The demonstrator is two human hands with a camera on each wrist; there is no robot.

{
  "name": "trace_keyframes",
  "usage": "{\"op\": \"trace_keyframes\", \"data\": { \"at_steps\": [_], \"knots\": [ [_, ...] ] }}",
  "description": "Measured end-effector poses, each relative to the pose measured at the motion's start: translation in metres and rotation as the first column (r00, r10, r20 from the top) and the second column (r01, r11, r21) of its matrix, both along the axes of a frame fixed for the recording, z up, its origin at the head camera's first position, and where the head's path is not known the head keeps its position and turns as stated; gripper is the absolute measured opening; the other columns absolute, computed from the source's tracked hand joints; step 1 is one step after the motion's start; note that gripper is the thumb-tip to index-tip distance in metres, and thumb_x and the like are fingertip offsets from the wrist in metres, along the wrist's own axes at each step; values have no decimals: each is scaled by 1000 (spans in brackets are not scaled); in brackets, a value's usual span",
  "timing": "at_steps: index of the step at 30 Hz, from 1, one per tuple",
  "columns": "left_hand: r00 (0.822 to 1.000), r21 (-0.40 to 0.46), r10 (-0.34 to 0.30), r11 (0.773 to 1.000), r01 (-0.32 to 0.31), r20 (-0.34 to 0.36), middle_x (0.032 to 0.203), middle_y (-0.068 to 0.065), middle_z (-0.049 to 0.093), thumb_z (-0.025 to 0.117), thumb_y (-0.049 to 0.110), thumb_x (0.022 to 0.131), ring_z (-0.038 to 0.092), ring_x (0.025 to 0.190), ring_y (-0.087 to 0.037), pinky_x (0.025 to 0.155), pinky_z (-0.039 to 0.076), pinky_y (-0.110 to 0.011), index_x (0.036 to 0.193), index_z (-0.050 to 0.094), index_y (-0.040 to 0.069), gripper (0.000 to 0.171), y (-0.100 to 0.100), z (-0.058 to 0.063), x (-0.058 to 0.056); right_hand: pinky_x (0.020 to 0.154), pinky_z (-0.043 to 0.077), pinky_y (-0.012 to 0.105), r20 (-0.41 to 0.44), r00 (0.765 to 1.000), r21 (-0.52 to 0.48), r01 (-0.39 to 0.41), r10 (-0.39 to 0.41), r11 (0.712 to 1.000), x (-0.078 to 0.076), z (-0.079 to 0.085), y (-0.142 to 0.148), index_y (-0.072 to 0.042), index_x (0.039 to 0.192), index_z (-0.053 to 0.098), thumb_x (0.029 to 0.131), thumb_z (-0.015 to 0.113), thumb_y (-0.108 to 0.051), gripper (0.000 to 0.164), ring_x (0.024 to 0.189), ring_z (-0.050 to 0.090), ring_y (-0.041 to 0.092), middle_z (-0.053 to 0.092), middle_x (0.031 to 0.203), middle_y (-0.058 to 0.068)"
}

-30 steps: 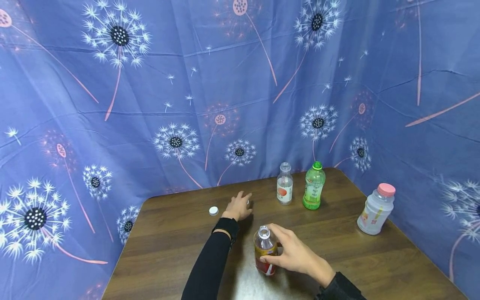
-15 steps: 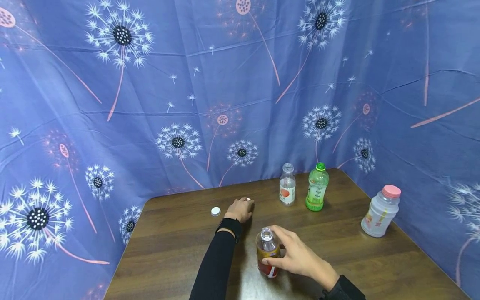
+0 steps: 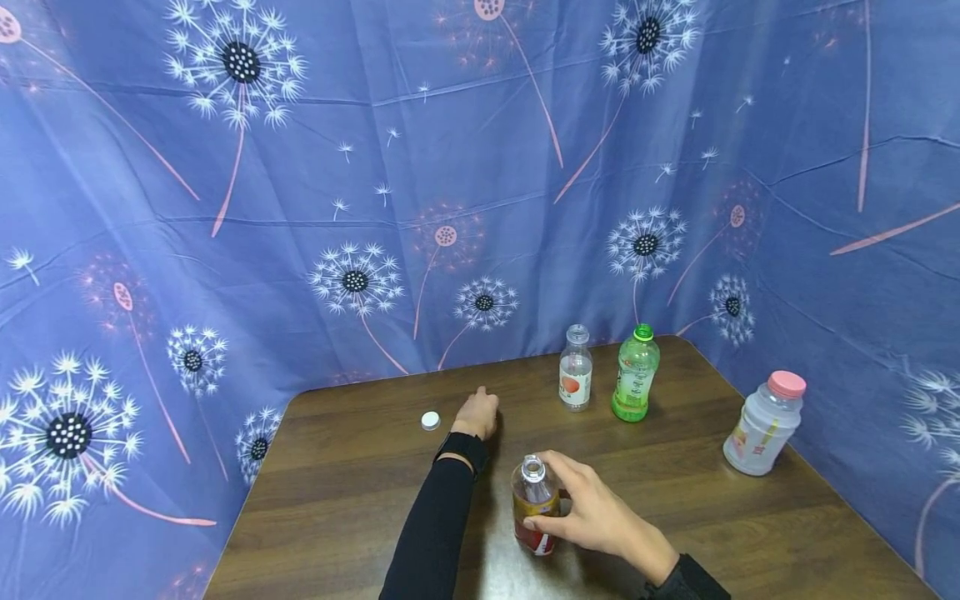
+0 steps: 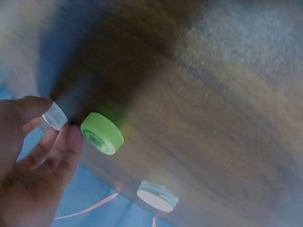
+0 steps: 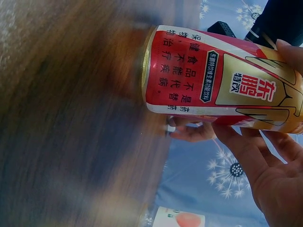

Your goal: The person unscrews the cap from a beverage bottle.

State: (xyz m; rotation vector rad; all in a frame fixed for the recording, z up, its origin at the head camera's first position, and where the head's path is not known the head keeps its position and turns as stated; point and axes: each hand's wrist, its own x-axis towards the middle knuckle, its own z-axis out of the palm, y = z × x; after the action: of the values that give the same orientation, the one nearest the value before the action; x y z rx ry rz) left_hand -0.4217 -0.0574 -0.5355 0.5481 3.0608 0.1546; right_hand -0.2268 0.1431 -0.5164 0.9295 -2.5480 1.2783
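Observation:
My left hand (image 3: 477,414) reaches to the back of the table and pinches a small white bottle cap (image 4: 55,116) between thumb and fingers. A green bottle cap (image 4: 101,133) lies right beside those fingertips; in the head view the hand hides both. Farther along, another white bottle cap (image 3: 430,420) lies on the wood. Near the front, my right hand (image 3: 596,512) grips an uncapped drink bottle (image 3: 534,508) around its side. It stands upright, with a red and gold label that shows in the right wrist view.
Behind the hands stand an uncapped clear bottle (image 3: 575,371) with a peach-coloured spot on its label and an uncapped green bottle (image 3: 635,375). A whitish jar (image 3: 762,425) with a pink lid is near the right edge of the wooden table (image 3: 337,500). Blue dandelion cloth (image 3: 420,167) hangs behind.
The left hand's fingers have drawn in from spread, and a white cap is now pinched between them. The right hand keeps its grip on the drink bottle, which stays in place.

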Motion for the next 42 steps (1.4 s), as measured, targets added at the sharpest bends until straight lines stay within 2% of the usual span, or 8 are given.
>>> {"op": "trace_keyframes", "data": {
  "at_steps": [5,9,14,19,24,29,37,42],
  "knots": [
    [1000,76,6,997,-4,-30,106,-19,73,72,-1,90,73,97,-34,88,61,-43,94,75,3,7,-7,5,5,88,61,30,-14,1000,10,20,-20,1000,0,1,-2,-28,143,51,85,88,-44,70,108,67,6,63,127,-16],
    [998,99,-12,995,18,-54,101,-16,74,72,3,90,73,97,-31,85,60,-42,89,74,4,2,-14,9,10,88,61,30,9,1000,9,20,-20,1000,1,1,-2,-26,143,51,85,87,-45,71,109,68,7,63,128,-15],
    [998,130,-30,991,35,-46,102,-11,71,74,9,91,70,100,-28,86,58,-40,94,73,7,3,-21,18,9,88,62,30,62,998,-23,0,2,1000,1,1,-1,-24,143,51,86,86,-44,70,111,70,12,62,128,-13],
    [999,168,-43,985,47,-30,106,-11,69,75,12,92,67,96,-25,79,55,-38,101,75,8,10,-28,29,12,87,62,30,52,999,-21,-2,3,1000,1,0,-2,-20,144,52,86,86,-44,71,112,70,13,62,129,-14],
    [997,175,-73,982,77,-29,113,-11,69,74,14,92,67,102,-25,82,56,-38,109,76,7,18,-32,50,22,86,62,30,34,999,-29,-1,2,1000,1,-1,-4,-19,143,52,85,88,-42,71,111,70,14,63,128,-14],
    [984,175,-160,970,171,-75,111,-9,71,73,14,90,68,106,-25,88,58,-39,106,76,9,16,-32,75,37,86,62,30,52,999,-24,9,-8,1000,2,-3,-3,-25,143,50,87,86,-43,69,111,70,14,62,128,-14],
    [950,228,-251,930,290,-184,104,-3,68,73,19,90,66,91,-17,77,56,-27,109,77,15,19,-26,108,65,85,63,31,13,1000,-38,5,-4,999,2,-5,-2,-23,143,52,86,87,-42,69,109,70,12,63,127,-14],
    [925,278,-312,889,364,-215,103,-2,69,73,17,91,63,85,-12,73,54,-22,111,79,14,21,-30,129,84,85,62,30,7,1000,-46,-4,4,999,0,-5,-4,-20,143,52,86,87,-41,70,109,70,12,63,127,-14]
  ]
}}
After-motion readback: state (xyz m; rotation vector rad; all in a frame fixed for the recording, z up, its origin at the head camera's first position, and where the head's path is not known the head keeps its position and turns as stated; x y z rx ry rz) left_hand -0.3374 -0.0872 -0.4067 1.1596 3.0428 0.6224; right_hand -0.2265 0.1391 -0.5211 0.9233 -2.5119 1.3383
